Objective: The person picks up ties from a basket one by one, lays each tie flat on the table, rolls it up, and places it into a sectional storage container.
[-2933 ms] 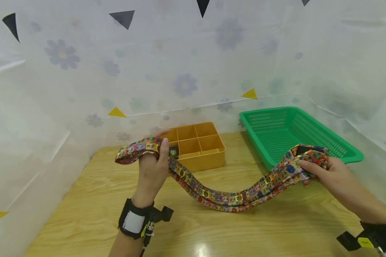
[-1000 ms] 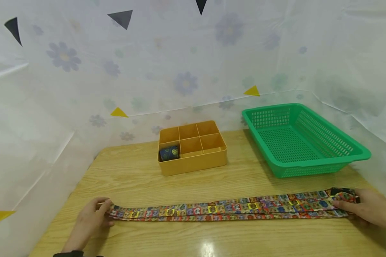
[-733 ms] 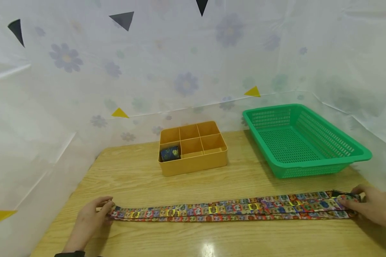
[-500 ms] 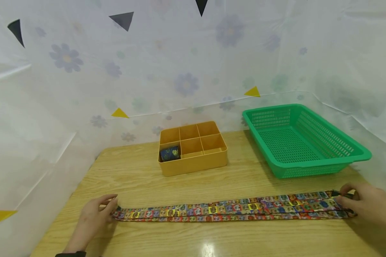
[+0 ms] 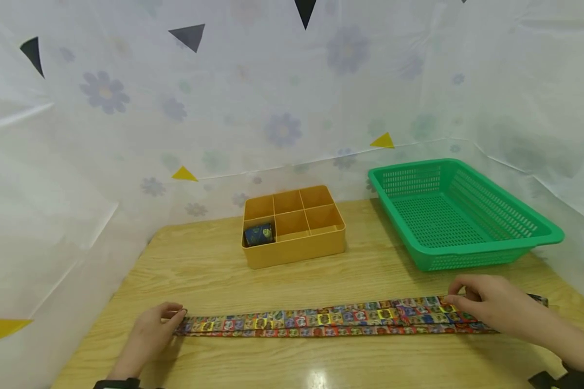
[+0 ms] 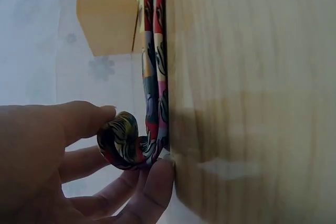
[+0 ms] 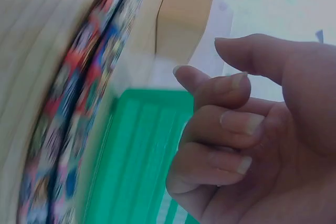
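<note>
Left hand [image 5: 151, 332] pinches necktie [image 5: 321, 320] end.

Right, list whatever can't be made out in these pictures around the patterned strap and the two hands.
- Strap, right end: head view, covered by the right hand.
- Right hand's contact with the strap: right wrist view is motion-blurred.
- Dark item in the yellow box: head view, too small to identify.
- Left hand: wrist cut off by the bottom edge.

No readable text, labels or numbers anywhere.
</note>
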Demonstrator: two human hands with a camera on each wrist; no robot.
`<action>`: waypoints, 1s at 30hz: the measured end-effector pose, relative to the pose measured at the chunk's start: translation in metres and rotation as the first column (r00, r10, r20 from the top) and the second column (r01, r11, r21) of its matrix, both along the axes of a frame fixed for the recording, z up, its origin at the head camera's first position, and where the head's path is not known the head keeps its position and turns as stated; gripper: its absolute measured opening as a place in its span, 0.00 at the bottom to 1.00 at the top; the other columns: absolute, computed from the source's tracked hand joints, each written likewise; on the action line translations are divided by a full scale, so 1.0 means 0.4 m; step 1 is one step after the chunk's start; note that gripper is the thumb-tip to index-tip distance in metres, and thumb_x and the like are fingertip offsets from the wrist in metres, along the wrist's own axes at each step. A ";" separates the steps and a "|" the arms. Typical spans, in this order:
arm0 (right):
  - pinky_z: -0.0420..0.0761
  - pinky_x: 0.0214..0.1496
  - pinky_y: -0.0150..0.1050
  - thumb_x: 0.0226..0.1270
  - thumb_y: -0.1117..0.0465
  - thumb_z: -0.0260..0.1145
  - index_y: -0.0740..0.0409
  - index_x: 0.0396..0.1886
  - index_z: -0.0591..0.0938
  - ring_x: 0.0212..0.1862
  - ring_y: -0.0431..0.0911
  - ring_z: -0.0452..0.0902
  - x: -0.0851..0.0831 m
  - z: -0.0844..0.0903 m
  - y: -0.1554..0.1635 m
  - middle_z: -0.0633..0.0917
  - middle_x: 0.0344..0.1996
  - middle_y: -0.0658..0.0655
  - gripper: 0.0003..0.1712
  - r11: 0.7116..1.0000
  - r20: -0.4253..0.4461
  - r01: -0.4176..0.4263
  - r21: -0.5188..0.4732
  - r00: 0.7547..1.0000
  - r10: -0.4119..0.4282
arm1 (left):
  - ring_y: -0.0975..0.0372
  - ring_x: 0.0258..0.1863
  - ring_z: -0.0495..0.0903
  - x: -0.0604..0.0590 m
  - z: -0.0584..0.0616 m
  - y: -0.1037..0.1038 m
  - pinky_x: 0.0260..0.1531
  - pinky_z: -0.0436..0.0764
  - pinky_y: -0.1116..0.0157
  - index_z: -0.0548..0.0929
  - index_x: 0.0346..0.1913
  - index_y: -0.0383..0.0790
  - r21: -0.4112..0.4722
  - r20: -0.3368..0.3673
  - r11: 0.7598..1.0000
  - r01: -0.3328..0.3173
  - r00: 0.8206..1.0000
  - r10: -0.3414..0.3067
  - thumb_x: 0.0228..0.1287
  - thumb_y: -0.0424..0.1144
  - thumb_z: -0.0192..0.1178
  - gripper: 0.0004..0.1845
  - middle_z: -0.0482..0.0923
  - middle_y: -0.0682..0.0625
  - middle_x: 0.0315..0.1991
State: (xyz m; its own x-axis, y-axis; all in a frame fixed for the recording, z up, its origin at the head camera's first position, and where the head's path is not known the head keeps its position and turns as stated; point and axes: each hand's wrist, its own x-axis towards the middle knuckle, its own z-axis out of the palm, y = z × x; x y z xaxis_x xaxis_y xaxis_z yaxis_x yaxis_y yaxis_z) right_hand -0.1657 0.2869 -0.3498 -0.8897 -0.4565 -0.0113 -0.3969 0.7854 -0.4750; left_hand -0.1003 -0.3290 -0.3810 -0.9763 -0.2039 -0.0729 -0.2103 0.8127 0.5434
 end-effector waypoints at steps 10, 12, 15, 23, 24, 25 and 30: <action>0.63 0.20 0.32 0.73 0.51 0.62 0.50 0.40 0.83 0.15 0.33 0.57 -0.011 -0.001 -0.094 0.67 0.14 0.41 0.09 0.992 0.008 -0.107 -0.073 0.994 0.108 | 0.54 0.38 0.82 -0.007 -0.018 0.014 0.29 0.79 0.65 0.79 0.50 0.28 -0.069 -0.079 0.997 0.026 0.996 -0.032 0.63 0.31 0.64 0.15 0.84 0.40 0.39; 0.63 0.20 0.32 0.73 0.51 0.61 0.51 0.40 0.83 0.15 0.33 0.58 -0.011 -0.001 -0.114 0.67 0.14 0.41 0.10 0.989 0.017 -0.129 -0.077 0.991 0.131 | 0.55 0.38 0.80 -0.007 -0.018 0.017 0.29 0.77 0.67 0.78 0.52 0.28 -0.071 -0.080 0.997 0.027 0.996 -0.033 0.63 0.30 0.64 0.16 0.82 0.40 0.40; 0.62 0.19 0.31 0.73 0.50 0.62 0.51 0.39 0.83 0.16 0.33 0.57 -0.010 0.002 -0.147 0.67 0.14 0.41 0.10 0.985 0.050 -0.146 -0.091 0.987 0.151 | 0.55 0.39 0.77 -0.009 -0.020 0.023 0.31 0.75 0.68 0.80 0.49 0.30 -0.092 -0.091 0.995 0.025 0.995 -0.033 0.61 0.30 0.65 0.14 0.81 0.40 0.39; 0.62 0.18 0.31 0.72 0.49 0.63 0.49 0.39 0.83 0.14 0.33 0.59 -0.009 0.005 -0.236 0.67 0.13 0.41 0.10 0.968 0.095 -0.205 -0.143 0.971 0.220 | 0.57 0.39 0.73 -0.008 -0.023 0.024 0.35 0.75 0.67 0.81 0.43 0.32 -0.104 -0.082 0.991 0.080 0.993 -0.089 0.61 0.36 0.68 0.12 0.77 0.44 0.37; 0.62 0.18 0.30 0.72 0.49 0.63 0.48 0.38 0.83 0.14 0.33 0.59 -0.009 0.005 -0.244 0.67 0.13 0.40 0.09 0.966 0.098 -0.211 -0.147 0.969 0.227 | 0.57 0.40 0.72 -0.006 -0.023 0.024 0.37 0.74 0.66 0.81 0.44 0.34 -0.107 -0.073 0.990 0.092 0.992 -0.100 0.61 0.39 0.68 0.13 0.77 0.45 0.38; 0.62 0.18 0.30 0.71 0.50 0.63 0.48 0.38 0.83 0.14 0.33 0.58 -0.009 0.005 -0.251 0.67 0.12 0.40 0.09 0.965 0.100 -0.215 -0.148 0.968 0.231 | 0.58 0.40 0.71 -0.005 -0.023 0.024 0.38 0.73 0.65 0.81 0.44 0.35 -0.110 -0.064 0.989 0.102 0.992 -0.109 0.62 0.41 0.68 0.14 0.76 0.46 0.37; 0.62 0.19 0.30 0.71 0.49 0.64 0.47 0.38 0.82 0.14 0.33 0.60 -0.006 0.011 -0.296 0.67 0.13 0.40 0.08 0.958 0.078 -0.249 -0.142 0.962 0.261 | 0.60 0.38 0.73 -0.005 -0.016 0.021 0.39 0.76 0.64 0.81 0.52 0.33 -0.064 -0.031 0.991 0.115 0.993 -0.117 0.66 0.44 0.65 0.19 0.78 0.46 0.39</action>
State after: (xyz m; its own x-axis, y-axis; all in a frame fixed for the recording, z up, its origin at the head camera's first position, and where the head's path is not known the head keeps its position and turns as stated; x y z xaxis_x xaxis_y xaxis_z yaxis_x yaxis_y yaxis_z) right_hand -0.1680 0.1687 -0.3456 -0.7411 -0.6713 -0.0156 -0.5244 0.5931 -0.6109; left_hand -0.1023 -0.3205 -0.3874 -0.9953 -0.0918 -0.0291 -0.0941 0.8627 0.4970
